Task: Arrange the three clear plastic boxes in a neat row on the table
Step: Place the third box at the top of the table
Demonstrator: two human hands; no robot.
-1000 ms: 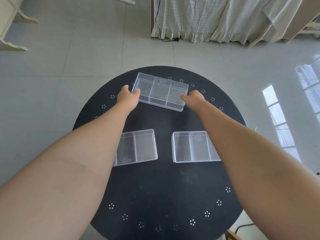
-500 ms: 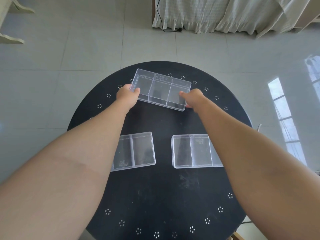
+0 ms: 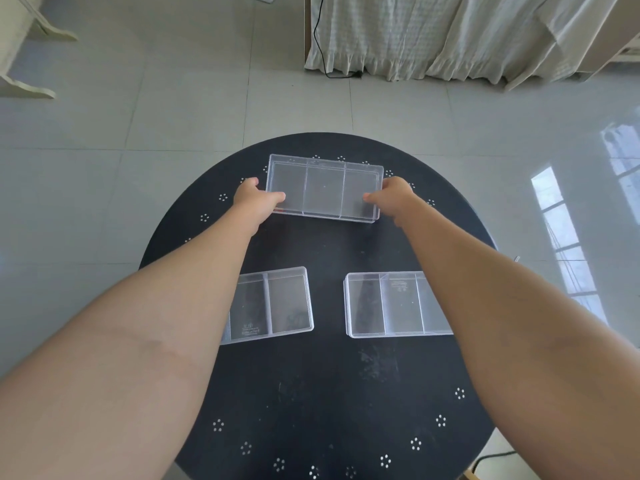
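Observation:
Three clear plastic boxes with inner dividers are on a round black table. The far box lies near the table's back edge, held at both short ends: my left hand grips its left end and my right hand grips its right end. It looks slightly raised at the front, nearly square to me. The near left box is partly hidden under my left forearm. The near right box is partly covered by my right forearm.
The table stands on a pale tiled floor. A bed with a hanging checked cloth and a black cable is beyond it. White furniture legs stand at the far left. Window light reflects on the floor at right.
The far box has turned from a slanted position to nearly straight between my hands. The two near boxes have not moved on the table.

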